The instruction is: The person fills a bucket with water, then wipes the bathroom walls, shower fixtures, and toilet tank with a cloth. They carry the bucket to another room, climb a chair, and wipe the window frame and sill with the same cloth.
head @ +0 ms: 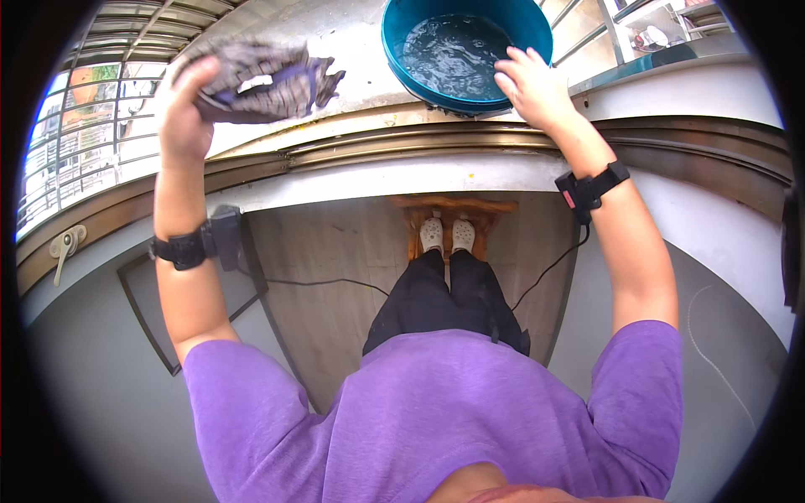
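My left hand (188, 113) grips a bunched dark cloth (251, 82) with a plaid pattern and bluish-purple edges, slightly blurred, above the ledge at the upper left. At the top stands a blue plastic bucket (402, 78) holding rippling water (456, 53). My right hand (531, 88) is at the bucket's right front rim, its fingers apart and nothing held in them. Whether its fingertips touch the rim, I cannot tell. Each wrist bears a black strapped device with a cable.
Below the pale ledge (352, 56) runs a metal sliding-window track (427, 137). Metal bars (88, 126) enclose the left side, and more bars are at the upper right. A window latch (66, 245) sits at the left. My feet in clogs (432, 234) stand on a wooden stool (415, 220).
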Demonstrator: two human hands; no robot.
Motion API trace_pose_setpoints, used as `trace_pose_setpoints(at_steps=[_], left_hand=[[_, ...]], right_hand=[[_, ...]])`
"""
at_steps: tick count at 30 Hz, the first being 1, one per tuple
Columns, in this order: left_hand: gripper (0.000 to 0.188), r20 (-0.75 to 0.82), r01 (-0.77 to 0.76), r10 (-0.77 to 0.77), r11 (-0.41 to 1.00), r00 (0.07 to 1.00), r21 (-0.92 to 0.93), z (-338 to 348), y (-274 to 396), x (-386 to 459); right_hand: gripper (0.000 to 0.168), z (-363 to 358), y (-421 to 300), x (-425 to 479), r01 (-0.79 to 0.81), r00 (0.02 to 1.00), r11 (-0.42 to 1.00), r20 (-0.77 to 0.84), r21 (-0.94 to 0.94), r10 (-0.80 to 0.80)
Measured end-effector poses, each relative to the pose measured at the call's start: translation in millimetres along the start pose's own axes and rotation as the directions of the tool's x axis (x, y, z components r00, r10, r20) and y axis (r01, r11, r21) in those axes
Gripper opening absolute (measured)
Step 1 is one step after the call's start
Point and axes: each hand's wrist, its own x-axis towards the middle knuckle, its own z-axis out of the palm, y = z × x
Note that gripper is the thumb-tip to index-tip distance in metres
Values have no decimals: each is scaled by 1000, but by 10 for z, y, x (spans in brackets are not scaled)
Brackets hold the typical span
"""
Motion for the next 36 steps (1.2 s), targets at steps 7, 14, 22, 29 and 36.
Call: trace_pose_setpoints(at_steps=[7, 14, 22, 29, 36], left_hand=[[26, -101, 96, -8, 383, 995, 919, -370, -1348, -436], [26, -56, 51, -158, -33, 986, 998, -460, -3026, -575], [26, 60, -73, -235, -46, 970, 996, 1182, -3051, -486], [18, 478, -462, 90, 459, 874, 759, 3690, -3378, -309], [28, 232, -174, -61, 484, 971, 857, 2767, -3065, -495]], right_hand=[[31, 0, -161, -67, -122, 989, 974, 61, -190, 136], [26, 285, 19, -93, -94, 987, 969, -149, -229, 61], [14, 153, -147, -27, 74, 927, 997, -368, -20, -76], [17, 152, -187, 5, 156, 930, 976, -311, -153, -198], [20, 242, -36, -63, 44, 908, 990, -407, -133, -95]])
